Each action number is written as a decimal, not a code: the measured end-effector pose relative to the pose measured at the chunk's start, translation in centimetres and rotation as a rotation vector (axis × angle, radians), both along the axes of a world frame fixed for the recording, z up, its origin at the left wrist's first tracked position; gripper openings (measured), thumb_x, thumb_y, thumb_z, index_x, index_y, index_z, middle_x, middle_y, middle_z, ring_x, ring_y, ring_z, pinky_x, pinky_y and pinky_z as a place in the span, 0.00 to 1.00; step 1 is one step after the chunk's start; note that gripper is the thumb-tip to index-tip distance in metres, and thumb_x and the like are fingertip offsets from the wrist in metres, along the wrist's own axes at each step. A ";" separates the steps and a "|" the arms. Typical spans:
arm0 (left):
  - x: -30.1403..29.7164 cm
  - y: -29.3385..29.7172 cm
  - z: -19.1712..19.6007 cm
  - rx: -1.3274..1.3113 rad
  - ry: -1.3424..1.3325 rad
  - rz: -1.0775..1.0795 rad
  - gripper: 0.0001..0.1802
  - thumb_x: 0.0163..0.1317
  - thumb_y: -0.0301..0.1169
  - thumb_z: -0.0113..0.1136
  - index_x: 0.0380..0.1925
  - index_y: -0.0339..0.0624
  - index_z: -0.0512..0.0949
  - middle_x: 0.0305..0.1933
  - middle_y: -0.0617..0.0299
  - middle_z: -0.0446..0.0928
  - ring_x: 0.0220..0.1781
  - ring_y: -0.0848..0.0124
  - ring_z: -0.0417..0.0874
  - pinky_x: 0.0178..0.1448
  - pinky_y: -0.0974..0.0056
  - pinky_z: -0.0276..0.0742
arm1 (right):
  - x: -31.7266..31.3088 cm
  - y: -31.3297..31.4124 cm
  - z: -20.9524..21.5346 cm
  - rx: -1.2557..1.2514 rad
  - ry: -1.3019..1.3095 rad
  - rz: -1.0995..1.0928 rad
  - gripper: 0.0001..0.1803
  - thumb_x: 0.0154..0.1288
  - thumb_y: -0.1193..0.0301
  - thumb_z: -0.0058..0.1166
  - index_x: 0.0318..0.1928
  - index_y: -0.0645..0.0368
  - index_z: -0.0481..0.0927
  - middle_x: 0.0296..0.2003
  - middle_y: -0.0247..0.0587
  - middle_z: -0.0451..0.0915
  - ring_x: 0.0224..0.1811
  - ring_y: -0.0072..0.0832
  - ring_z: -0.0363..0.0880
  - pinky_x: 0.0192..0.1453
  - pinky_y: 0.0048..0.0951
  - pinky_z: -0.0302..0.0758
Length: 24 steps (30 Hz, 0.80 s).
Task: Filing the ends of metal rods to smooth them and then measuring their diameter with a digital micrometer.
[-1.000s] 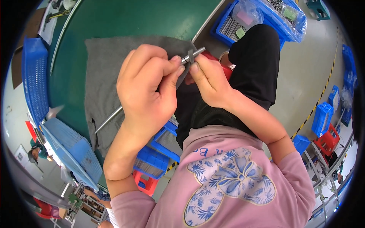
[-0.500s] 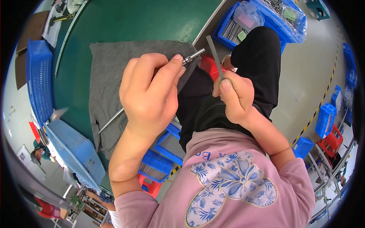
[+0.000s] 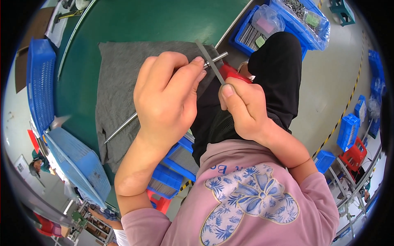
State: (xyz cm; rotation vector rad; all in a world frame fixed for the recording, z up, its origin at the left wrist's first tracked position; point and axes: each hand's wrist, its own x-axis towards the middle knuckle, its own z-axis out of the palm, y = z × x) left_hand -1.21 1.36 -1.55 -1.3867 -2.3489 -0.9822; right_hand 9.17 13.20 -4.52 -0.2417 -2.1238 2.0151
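My left hand (image 3: 166,96) pinches a long, thin metal rod (image 3: 121,128) that slants under the palm. Its stepped, collared end sticks out past my fingertips to the right, and the thin far end points down-left over a dark grey cloth (image 3: 119,78). In my closed right hand (image 3: 245,104) is a flat, narrow grey file (image 3: 210,62), gripped at its lower end with the thumb on top. The file crosses over the rod's collared end, just beyond my left fingertips. Whether the two touch I cannot tell for sure.
The cloth lies on a green tabletop (image 3: 135,20). Blue baskets (image 3: 41,86) line the table's left side. Blue bins with metal rods (image 3: 249,35) stand at the upper right, others (image 3: 166,180) below the table edge. Something red (image 3: 234,74) is near my legs.
My right hand has moved left, bringing the file from beside the rod to across its end. The left hand with the rod has shifted slightly right.
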 end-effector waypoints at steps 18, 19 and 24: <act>-0.1 0.1 -0.3 0.019 -0.013 -0.049 0.14 0.32 0.18 0.61 0.25 0.38 0.75 0.24 0.62 0.69 0.24 0.65 0.69 0.25 0.65 0.65 | -0.5 -0.4 -1.2 0.082 -0.031 -0.057 0.10 0.60 0.75 0.43 0.22 0.63 0.65 0.11 0.45 0.63 0.12 0.38 0.64 0.16 0.31 0.57; -0.1 0.2 -0.4 0.019 -0.015 -0.047 0.14 0.32 0.18 0.61 0.25 0.37 0.75 0.24 0.62 0.69 0.24 0.65 0.69 0.25 0.65 0.66 | -0.3 -0.6 -1.5 0.075 -0.025 -0.085 0.10 0.60 0.75 0.43 0.21 0.63 0.64 0.11 0.46 0.62 0.11 0.39 0.63 0.16 0.31 0.57; -0.2 0.2 -0.3 -0.001 0.016 -0.051 0.13 0.31 0.17 0.60 0.24 0.37 0.74 0.25 0.62 0.69 0.24 0.65 0.69 0.25 0.65 0.66 | -1.9 -0.4 -2.1 0.213 0.124 -0.111 0.09 0.59 0.75 0.43 0.22 0.62 0.64 0.11 0.45 0.63 0.11 0.39 0.65 0.15 0.32 0.58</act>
